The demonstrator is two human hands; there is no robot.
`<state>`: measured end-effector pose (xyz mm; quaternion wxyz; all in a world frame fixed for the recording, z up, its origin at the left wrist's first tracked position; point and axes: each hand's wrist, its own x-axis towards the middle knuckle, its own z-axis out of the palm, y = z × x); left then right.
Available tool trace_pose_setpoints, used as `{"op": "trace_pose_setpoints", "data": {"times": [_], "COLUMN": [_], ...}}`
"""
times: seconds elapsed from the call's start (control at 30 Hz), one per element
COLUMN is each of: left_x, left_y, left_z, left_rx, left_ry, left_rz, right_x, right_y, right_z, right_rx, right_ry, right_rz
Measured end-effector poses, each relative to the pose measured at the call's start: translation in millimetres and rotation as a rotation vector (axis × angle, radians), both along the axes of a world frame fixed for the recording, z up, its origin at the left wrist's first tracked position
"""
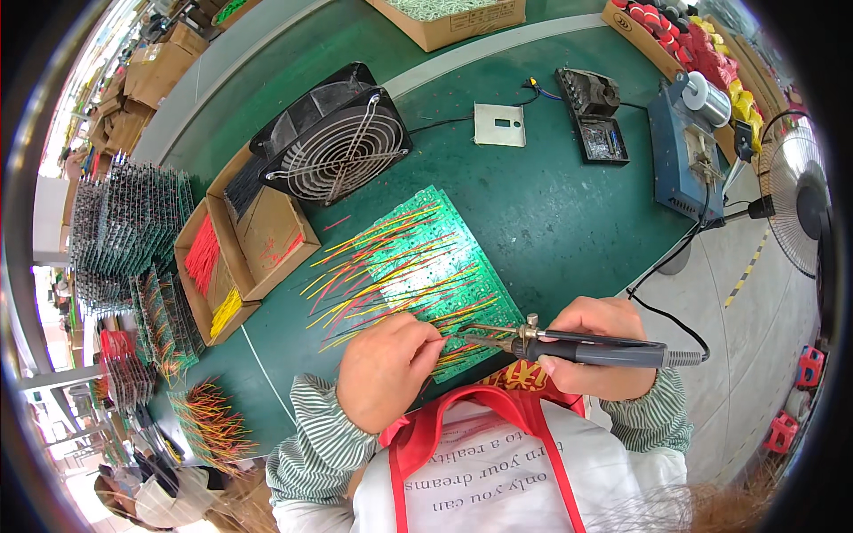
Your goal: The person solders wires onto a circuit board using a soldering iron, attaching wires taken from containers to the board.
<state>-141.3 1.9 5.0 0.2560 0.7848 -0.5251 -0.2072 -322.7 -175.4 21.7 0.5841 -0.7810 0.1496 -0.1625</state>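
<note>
A green circuit board panel point(462, 244) lies on the green table, with rows of red and yellow wires point(369, 253) sticking out over its left side. My right hand point(604, 346) grips a soldering iron point(613, 349) with a thin feed tube along its top. The iron's tip points left and meets the board's near part. My left hand point(391, 364) is closed in a pinch on a red wire point(442, 339), whose end is close to the tip. The fingers partly hide the wires below them.
A black fan point(333, 138) and cardboard boxes of wires point(258, 258) stand at the left. Stacked boards point(129, 231) fill the far left. At the right are a blue soldering station point(680, 160) with a solder spool point(706, 98), a black tray point(602, 140) and the iron's cable point(662, 311).
</note>
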Motion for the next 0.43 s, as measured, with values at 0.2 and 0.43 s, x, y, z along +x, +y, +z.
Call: {"op": "trace_pose_setpoints", "data": {"times": [0.2, 0.43], "left_x": [1.9, 2.3], "left_y": [-2.1, -0.8], "left_z": [1.0, 2.6], "left_rx": [0.030, 0.026], "left_ry": [0.012, 0.008], "left_rz": [-0.018, -0.018], "right_x": [0.7, -4.2], "right_y": [-0.8, -3.6], "right_z": [-4.2, 0.2], "right_rx": [-0.007, 0.027], "right_ry": [0.030, -0.003], "right_rz": [0.014, 0.009]}}
